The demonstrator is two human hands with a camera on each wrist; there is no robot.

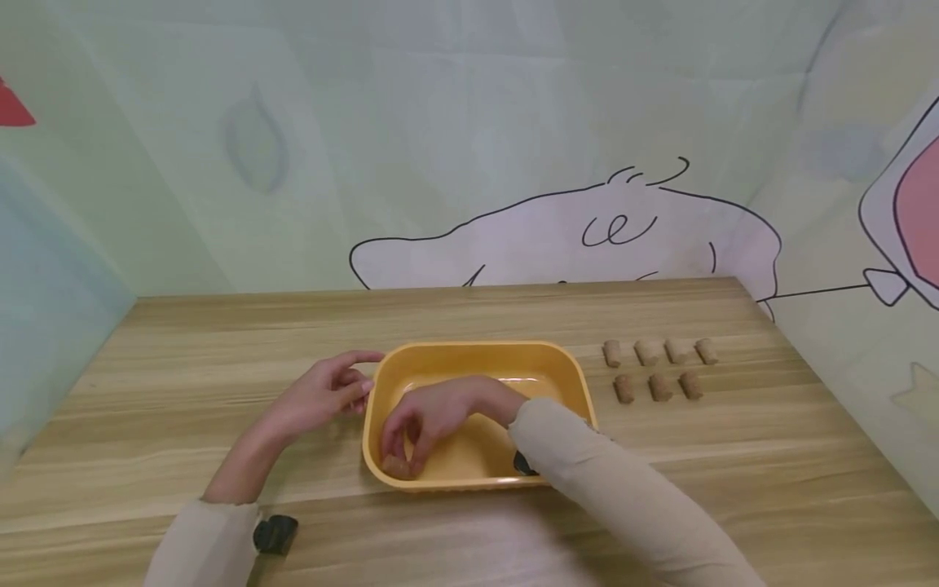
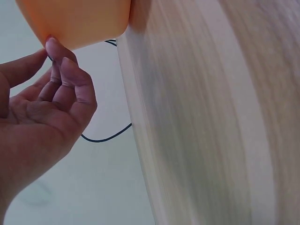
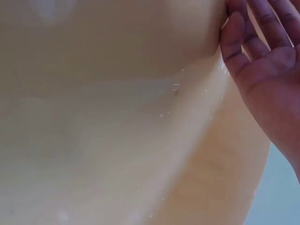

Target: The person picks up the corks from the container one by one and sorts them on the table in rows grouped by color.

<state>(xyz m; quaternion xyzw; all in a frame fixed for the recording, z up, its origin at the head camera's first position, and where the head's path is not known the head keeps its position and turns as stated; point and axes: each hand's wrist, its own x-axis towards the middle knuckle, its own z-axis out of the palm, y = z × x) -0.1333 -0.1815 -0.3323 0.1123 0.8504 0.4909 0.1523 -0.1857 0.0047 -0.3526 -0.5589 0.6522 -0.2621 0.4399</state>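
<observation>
A yellow plastic tub [image 1: 477,483] stands on the wooden table. My left hand [image 1: 326,395] is at its left side, index finger reaching to the rim by the far corner and thumb near the wall. In the left wrist view, fingertips of the left hand [image 2: 51,93] touch the tub's outer wall [image 2: 89,23]. My right hand [image 1: 433,416] reaches inside, down at the near left corner, its curled fingers pinching a small brown cork [image 1: 396,467]. In the right wrist view, the fingertips of the right hand [image 3: 267,70] are cut off by the frame.
Right of the tub, several corks lie in two rows, a back row [image 1: 647,352] and a front row [image 1: 660,387]. My right forearm crosses the tub's near right rim. Behind the table [image 1: 242,326] hangs a printed cloth [image 1: 440,122].
</observation>
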